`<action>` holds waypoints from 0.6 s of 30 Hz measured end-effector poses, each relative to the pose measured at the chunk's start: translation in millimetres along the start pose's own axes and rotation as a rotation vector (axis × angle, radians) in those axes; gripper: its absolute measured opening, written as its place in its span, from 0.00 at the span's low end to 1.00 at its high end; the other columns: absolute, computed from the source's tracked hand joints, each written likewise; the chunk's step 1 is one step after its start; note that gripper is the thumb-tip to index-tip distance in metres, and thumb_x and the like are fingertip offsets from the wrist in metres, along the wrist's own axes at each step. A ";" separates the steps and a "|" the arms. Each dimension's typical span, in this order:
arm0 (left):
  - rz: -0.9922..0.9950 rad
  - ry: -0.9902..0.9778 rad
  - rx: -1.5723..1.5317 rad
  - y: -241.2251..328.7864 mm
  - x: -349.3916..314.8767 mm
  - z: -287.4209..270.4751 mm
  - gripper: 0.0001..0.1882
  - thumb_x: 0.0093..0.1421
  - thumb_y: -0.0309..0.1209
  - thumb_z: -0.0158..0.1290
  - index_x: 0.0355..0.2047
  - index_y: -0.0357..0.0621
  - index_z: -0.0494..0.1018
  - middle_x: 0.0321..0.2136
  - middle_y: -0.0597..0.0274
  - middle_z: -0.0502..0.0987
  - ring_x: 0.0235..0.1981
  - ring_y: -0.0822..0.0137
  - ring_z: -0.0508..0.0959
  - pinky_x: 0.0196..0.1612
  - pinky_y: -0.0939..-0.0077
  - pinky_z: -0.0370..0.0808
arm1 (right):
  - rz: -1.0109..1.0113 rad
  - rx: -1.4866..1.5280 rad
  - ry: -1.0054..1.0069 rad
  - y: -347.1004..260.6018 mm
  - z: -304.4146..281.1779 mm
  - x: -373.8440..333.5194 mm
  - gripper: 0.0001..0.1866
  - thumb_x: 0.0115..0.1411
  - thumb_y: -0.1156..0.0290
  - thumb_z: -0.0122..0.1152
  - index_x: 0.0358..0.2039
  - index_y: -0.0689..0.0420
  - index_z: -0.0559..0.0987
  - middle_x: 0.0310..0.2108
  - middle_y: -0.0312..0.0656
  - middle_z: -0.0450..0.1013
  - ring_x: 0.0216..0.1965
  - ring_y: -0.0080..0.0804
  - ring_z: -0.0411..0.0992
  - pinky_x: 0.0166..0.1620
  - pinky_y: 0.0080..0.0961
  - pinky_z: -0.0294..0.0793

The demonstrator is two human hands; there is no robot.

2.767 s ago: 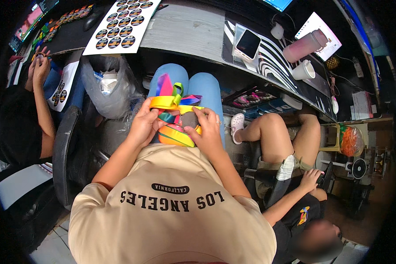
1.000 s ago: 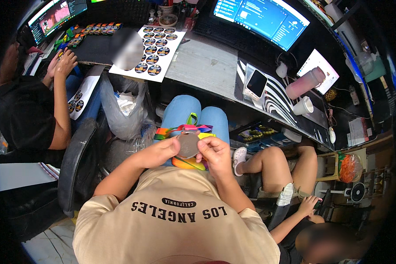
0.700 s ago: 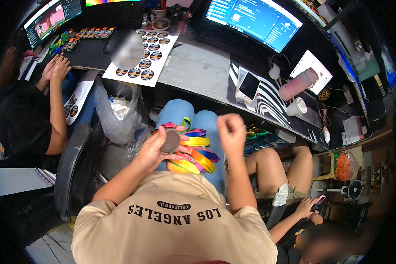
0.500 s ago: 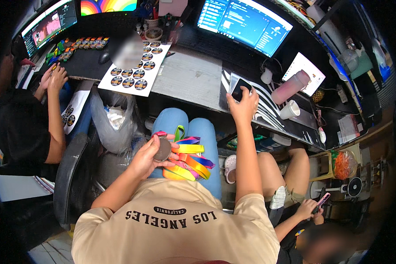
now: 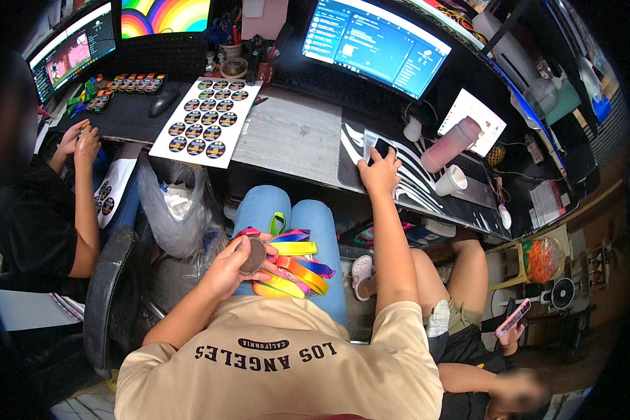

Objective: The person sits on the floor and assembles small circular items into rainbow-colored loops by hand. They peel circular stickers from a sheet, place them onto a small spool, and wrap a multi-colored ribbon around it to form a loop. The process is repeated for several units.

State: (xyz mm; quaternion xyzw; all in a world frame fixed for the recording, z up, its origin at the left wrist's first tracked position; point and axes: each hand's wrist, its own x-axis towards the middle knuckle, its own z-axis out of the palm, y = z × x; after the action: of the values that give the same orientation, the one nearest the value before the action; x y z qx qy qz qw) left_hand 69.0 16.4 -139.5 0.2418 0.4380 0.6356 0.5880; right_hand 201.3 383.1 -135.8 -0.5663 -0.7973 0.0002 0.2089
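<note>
My left hand (image 5: 225, 269) is closed round a round dark medal (image 5: 253, 257), held above my lap. Bright ribbons (image 5: 294, 264) in yellow, orange, pink, blue and green lie over my thighs beside it; whether they are joined to the medal is hidden. Out on the desk, my right hand (image 5: 381, 172) curls its thumb and fingers about the sides of a dark, flat phone (image 5: 383, 147). That phone sits by a pale flat piece on the black-and-white striped mat (image 5: 414, 187). My hand covers the phone's near part.
A sheet of round stickers (image 5: 204, 119) lies left of the grey desk top (image 5: 287, 129). Right of my hand stand a pink bottle (image 5: 452, 145) and a white cup (image 5: 451, 180). A plastic bag (image 5: 171, 210) hangs by my left knee. Co-workers sit on both sides.
The view has shifted slightly. My left hand still holds the medal, and my right hand stays at the phone. The person at right has moved an arm and holds a pink phone in one hand.
</note>
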 end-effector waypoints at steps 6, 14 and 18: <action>-0.014 0.041 -0.003 1.1 -3.1 -4.7 0.31 0.70 0.53 0.32 0.59 0.39 0.59 0.45 0.54 0.75 0.41 0.61 0.80 0.42 0.66 0.79 | -0.032 0.032 0.058 37.7 1.3 9.0 0.29 0.45 0.54 0.60 0.52 0.40 0.78 0.64 0.48 0.55 0.62 0.52 0.55 0.55 0.57 0.61; -0.012 0.022 -0.005 -1.4 -0.7 -5.2 0.32 0.68 0.55 0.35 0.58 0.40 0.60 0.44 0.57 0.74 0.41 0.64 0.79 0.42 0.68 0.78 | -0.033 0.033 -0.050 43.0 -6.6 12.7 0.32 0.46 0.53 0.63 0.55 0.39 0.75 0.66 0.49 0.53 0.65 0.53 0.50 0.59 0.59 0.57; 0.001 0.036 0.001 0.6 -3.9 -7.9 0.31 0.69 0.54 0.34 0.58 0.40 0.60 0.44 0.54 0.74 0.40 0.63 0.79 0.42 0.66 0.79 | 0.198 -0.115 -0.121 32.0 -18.4 12.2 0.42 0.47 0.49 0.63 0.64 0.38 0.64 0.69 0.52 0.47 0.68 0.56 0.46 0.60 0.64 0.52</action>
State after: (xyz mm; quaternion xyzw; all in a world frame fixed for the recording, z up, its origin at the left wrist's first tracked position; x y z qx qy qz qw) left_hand 62.9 10.6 -142.2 0.2307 0.4486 0.6401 0.5794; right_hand 233.0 401.3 -122.6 -0.6523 -0.7472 0.0092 0.1266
